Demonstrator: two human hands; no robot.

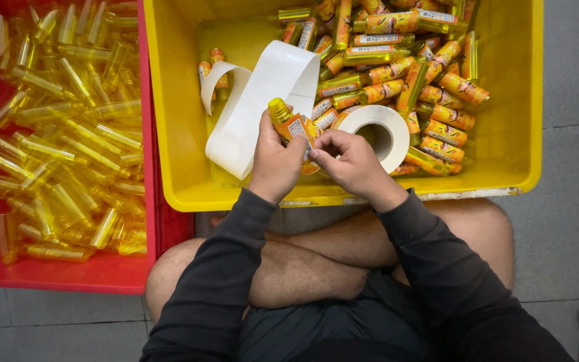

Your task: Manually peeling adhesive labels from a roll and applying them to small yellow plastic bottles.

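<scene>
I'm gripping a small yellow bottle (291,125) in my left hand (275,163), right hand (348,161) pinching its orange label, both hovering over the yellow crate (175,121).

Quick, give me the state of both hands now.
Left hand: closed around a small yellow bottle.
Right hand: fingers pinched at the bottle's label.

Yellow crate (182,134); red crate (68,275); white label roll (376,131); orange-labelled bottle (295,127).
</scene>
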